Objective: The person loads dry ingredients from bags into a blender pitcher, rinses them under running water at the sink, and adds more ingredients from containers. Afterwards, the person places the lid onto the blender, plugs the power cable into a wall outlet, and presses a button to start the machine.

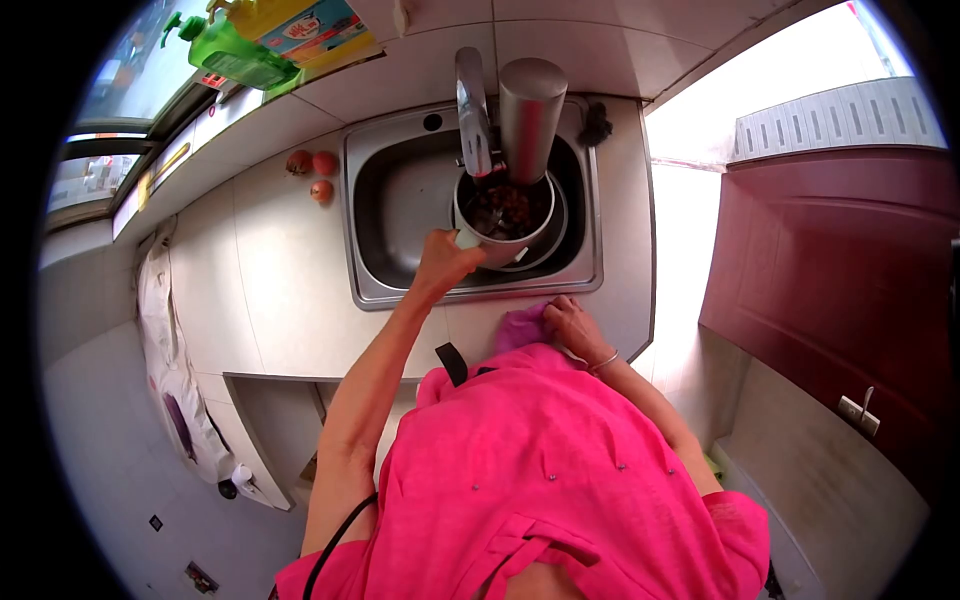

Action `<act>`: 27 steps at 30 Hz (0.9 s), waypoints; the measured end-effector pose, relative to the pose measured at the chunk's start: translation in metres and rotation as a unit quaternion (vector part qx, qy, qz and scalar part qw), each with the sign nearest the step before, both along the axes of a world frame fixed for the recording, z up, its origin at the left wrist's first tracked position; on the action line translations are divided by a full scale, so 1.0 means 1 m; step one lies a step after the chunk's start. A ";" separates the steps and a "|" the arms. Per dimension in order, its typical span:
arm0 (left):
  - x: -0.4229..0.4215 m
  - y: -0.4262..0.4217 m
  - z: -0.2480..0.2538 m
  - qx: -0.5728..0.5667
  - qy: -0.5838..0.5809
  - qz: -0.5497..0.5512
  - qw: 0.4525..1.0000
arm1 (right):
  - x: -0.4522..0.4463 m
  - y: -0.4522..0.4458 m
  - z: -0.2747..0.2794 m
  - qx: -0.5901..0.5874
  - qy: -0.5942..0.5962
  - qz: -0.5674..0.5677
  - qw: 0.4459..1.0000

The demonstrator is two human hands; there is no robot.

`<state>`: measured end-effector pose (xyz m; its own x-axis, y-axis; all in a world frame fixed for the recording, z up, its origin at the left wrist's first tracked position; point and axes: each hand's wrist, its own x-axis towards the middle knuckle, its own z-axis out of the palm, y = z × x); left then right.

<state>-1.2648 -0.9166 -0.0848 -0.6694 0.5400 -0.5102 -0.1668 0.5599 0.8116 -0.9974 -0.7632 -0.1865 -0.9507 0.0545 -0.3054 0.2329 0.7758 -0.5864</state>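
Pot (495, 252), sink's (400, 200) right side | I judge it rigid, heavyish, slippery; best held by its handle (467, 238) | left hand (447, 264) gripping handle | right hand (573, 325) clutching purple cloth (520, 325), near side

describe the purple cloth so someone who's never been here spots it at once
Find the steel sink set into the pale counter. Near its closest edge, the right hand touches a crumpled purple cloth. Its muted purple sets it apart from the bright pink shirt beside it.
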 end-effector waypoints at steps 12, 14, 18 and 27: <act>0.017 0.004 -0.022 0.049 -0.019 0.024 0.998 | -0.009 0.026 0.056 -0.022 -0.119 -0.004 0.993; 0.016 0.005 -0.013 0.038 -0.024 0.017 0.999 | -0.024 0.044 0.049 -0.116 -0.083 -0.103 0.984; 0.019 0.005 -0.015 0.036 0.007 -0.013 0.999 | -0.091 0.070 0.098 -0.321 -0.031 -0.319 0.891; 0.026 0.005 -0.021 0.053 0.024 -0.022 0.998 | -0.149 0.050 0.098 -0.484 -0.107 -0.375 0.783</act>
<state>-1.2392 -0.9119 -0.1063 -0.6664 0.6182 -0.4169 -0.1044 0.4763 0.8731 -1.1469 -0.7134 -0.0887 -0.6838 0.2167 -0.6968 0.5839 -0.4101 -0.7006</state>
